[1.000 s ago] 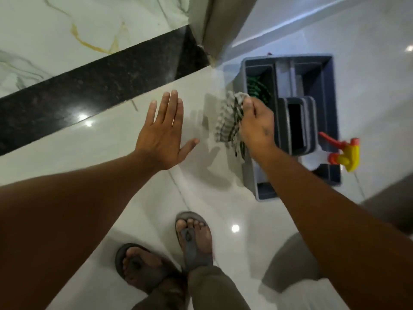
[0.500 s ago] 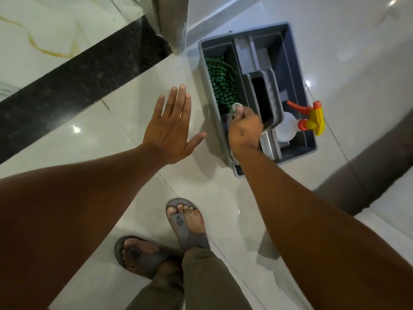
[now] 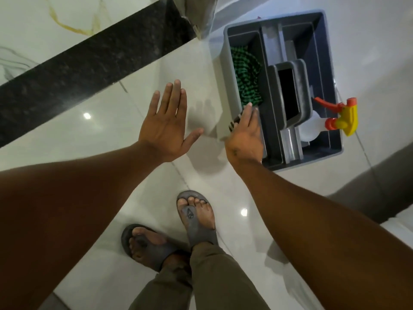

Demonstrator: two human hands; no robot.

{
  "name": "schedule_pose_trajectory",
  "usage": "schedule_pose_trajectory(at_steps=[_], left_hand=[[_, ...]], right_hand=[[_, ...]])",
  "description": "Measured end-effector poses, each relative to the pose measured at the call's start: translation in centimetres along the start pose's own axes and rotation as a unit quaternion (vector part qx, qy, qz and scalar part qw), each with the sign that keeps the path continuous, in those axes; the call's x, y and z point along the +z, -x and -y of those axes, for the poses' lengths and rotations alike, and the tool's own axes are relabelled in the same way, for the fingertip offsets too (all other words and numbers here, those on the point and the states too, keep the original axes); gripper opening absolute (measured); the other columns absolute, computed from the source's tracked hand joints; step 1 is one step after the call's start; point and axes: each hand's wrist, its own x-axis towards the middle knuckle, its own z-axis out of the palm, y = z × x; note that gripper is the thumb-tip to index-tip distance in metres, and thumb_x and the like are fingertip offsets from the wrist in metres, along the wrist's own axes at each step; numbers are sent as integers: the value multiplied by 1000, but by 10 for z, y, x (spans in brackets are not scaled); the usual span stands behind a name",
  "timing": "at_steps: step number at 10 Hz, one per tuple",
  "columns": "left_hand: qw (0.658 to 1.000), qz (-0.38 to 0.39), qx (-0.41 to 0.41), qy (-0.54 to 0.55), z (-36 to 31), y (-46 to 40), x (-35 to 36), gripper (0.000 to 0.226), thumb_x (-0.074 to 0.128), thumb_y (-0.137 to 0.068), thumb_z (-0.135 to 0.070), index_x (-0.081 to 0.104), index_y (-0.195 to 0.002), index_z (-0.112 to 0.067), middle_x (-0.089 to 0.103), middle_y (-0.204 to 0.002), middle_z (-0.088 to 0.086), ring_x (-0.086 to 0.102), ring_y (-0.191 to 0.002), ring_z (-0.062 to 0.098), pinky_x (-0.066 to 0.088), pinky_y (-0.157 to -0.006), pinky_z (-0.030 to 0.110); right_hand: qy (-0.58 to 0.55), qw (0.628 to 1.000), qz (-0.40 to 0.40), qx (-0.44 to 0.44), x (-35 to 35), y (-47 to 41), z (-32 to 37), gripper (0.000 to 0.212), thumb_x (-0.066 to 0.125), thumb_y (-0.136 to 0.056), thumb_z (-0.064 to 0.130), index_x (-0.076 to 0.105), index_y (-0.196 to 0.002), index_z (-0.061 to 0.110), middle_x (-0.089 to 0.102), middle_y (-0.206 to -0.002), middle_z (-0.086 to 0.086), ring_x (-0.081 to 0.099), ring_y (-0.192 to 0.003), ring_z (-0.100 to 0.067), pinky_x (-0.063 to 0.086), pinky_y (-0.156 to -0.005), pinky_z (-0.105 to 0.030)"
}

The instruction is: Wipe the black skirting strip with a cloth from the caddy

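The black skirting strip (image 3: 89,63) runs diagonally along the foot of the marble wall at the upper left. A grey caddy (image 3: 312,159) stands on the floor at the upper right. My right hand (image 3: 245,135) lies in its near-left compartment with the fingers stretched out flat. A grey-and-white striped cloth (image 3: 234,123) peeks out from under it at the caddy's rim. A green checked cloth (image 3: 245,74) fills the same compartment further back. My left hand (image 3: 165,126) hovers open and empty over the floor, between the strip and the caddy.
A spray bottle with a yellow and red trigger (image 3: 339,115) leans in the caddy's right side. A door-frame post (image 3: 199,12) ends the strip beside the caddy. My sandalled feet (image 3: 194,220) stand on the glossy white tiles. A grey band (image 3: 368,198) crosses the floor at the right.
My right hand carried the striped cloth from beside the caddy down into its near-left compartment and went from a fist to flat fingers. The left hand stayed spread.
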Motion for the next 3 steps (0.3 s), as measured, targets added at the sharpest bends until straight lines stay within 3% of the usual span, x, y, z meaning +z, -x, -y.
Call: schedule_pose_trajectory(at_steps=[1,2,3], left_hand=[[1000,5,-22,-5,0,3,-11,105,6,-96,-81,3,-165,-1,1,-175,22,4,-162,39,3,-131,52],[996,21,-80,19,12,8,-43,106,6,-95,-81,-2,-165,-2,-5,-175,21,-2,-163,38,-2,-130,51],[993,-20,-114,19,32,20,-91,104,6,-97,-79,-5,-165,-1,-8,-175,21,-7,-163,36,-1,-132,52]], right_hand=[[11,999,31,15,-4,-2,1,92,64,-95,23,1,-160,13,14,-167,-17,25,-151,-35,38,-115,-49],[-21,999,40,23,-25,7,14,78,48,-103,35,2,-160,7,10,-167,-23,19,-153,-38,30,-121,-52],[-27,996,84,-4,-68,47,20,82,51,-102,40,2,-161,9,10,-168,-21,20,-153,-37,28,-123,-51]])
